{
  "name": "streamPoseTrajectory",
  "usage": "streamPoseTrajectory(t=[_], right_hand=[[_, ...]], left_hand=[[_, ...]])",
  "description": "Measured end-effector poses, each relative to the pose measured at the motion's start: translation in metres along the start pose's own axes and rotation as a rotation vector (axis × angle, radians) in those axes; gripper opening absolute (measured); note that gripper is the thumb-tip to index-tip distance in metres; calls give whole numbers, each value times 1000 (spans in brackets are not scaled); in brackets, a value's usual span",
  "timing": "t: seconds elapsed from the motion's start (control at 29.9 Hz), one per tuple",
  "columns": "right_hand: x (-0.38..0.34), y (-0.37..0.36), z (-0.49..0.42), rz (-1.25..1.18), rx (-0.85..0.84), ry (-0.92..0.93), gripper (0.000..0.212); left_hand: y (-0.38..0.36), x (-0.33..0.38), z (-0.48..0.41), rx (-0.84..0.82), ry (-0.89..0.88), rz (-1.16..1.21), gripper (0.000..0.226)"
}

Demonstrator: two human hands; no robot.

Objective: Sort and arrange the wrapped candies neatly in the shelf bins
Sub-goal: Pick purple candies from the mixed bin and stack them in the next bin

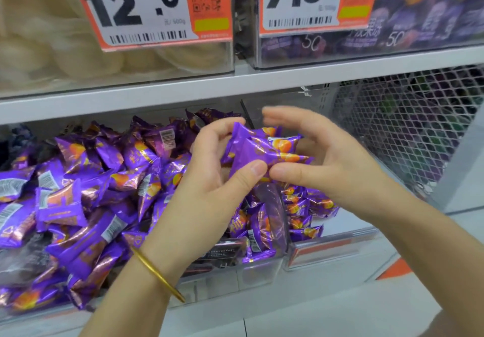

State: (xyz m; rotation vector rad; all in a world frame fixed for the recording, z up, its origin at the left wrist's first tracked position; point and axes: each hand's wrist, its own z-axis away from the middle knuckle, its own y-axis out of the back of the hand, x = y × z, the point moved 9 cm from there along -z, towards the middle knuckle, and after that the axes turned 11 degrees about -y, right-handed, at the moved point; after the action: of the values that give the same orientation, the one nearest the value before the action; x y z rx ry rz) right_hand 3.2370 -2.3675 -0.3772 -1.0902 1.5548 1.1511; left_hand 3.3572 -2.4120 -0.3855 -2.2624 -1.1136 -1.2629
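Head view: my left hand [209, 179] pinches a small clutch of purple wrapped candies [259, 150] between thumb and curled fingers [207, 137], held up just above the clear divider [276, 203] that splits the bin. My right hand [330, 163] cups their other end with its thumb on the lower wrapper edge. Its fingers arch over the top, blurred, so I cannot tell whether they touch.

Left of the divider the candy heap [91, 179] lies jumbled, with packs tilted every way and some barcode side up. Right of the divider a smaller batch [306, 211] sits lower and looks more even, orange print showing. I judge the job early to midway, with the big heap yet to be straightened.

Behind and above the divider the upper shelf board [157, 93] hangs low, so lifting room is tight. Further right of the divider, past the small batch, there is bare space up to the wire mesh [406, 127]. In front of the divider the clear front wall [327, 250] is low, and I judge packs could slide over it.
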Motion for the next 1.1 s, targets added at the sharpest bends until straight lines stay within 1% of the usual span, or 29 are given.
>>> streamPoseTrajectory(t=[0.1, 0.2, 0.27, 0.37, 0.47, 0.53, 0.64, 0.74, 0.8, 0.9, 1.1], right_hand=[[0, 5, 2, -92, -33, -17, 47], [7, 19, 3, -191, -24, -36, 42], [11, 34, 5, -198, 5, -44, 39], [22, 54, 10, -157, 23, -89, 38], [38, 73, 15, -106, 35, -175, 38], [49, 87, 19, -75, 59, -235, 38], [67, 112, 27, -6, 73, -363, 35], [94, 124, 37, 146, 11, -557, 34], [109, 121, 40, 241, -52, -647, 34], [118, 109, 36, 398, -117, -676, 34], [118, 89, 25, 563, -138, -596, 36]], left_hand=[[-9, 1, -3, -18, -28, -114, 42], [-21, -1, -10, -18, -73, -239, 34], [-29, -3, -15, -15, -74, -347, 33], [-43, -5, -21, -87, -90, -557, 39], [-55, -12, -24, -168, -69, -709, 56], [-59, -15, -25, -177, -49, -739, 61], [-57, -15, -26, -124, -31, -718, 51], [-54, -16, -25, -76, -18, -706, 43], [-56, -17, -24, -71, -22, -717, 39], [-58, -17, -23, -69, -38, -757, 36], [-59, -19, -22, -77, -54, -819, 37]])
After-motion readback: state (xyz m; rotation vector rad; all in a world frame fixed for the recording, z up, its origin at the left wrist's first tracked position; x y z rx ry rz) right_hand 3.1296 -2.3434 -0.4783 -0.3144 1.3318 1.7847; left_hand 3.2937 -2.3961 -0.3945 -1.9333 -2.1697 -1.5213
